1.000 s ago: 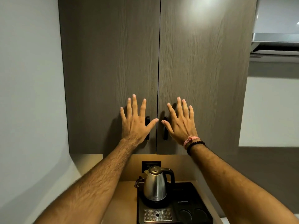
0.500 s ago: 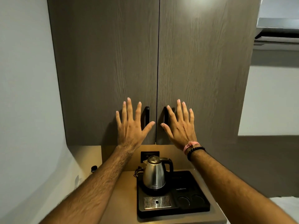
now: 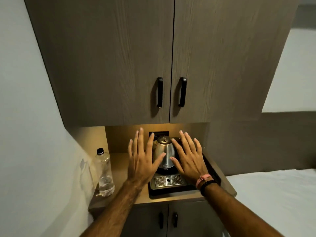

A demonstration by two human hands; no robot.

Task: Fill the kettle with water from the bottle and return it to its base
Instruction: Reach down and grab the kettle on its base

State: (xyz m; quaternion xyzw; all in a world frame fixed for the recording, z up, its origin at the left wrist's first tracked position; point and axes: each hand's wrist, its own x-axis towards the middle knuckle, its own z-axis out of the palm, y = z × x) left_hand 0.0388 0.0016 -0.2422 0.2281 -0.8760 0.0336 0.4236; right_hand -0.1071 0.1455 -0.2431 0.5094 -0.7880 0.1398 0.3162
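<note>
A steel kettle [image 3: 164, 151] with a closed lid stands on its round black base [image 3: 166, 171], which sits on a black tray [image 3: 172, 189] on the counter. My left hand [image 3: 142, 159] hovers flat to the kettle's left, fingers spread and holding nothing. My right hand [image 3: 189, 157] hovers likewise to the kettle's right, in front of the handle, wearing wristbands. A clear plastic bottle [image 3: 104, 173] with a black cap stands upright at the counter's left end by the wall, with a little water at its bottom.
Closed upper cabinet doors [image 3: 119, 65] with two black handles [image 3: 159, 92] hang low over the counter [image 3: 123, 170]. A wall socket [image 3: 159, 133] is behind the kettle. A metal drip grille [image 3: 168, 180] is in the tray's front. Lower cabinet doors sit below; a white surface [image 3: 273, 194] lies right.
The view has tilted downward. Both hands have dropped from the upper cabinet doors to either side of the kettle. The bottle has come into view.
</note>
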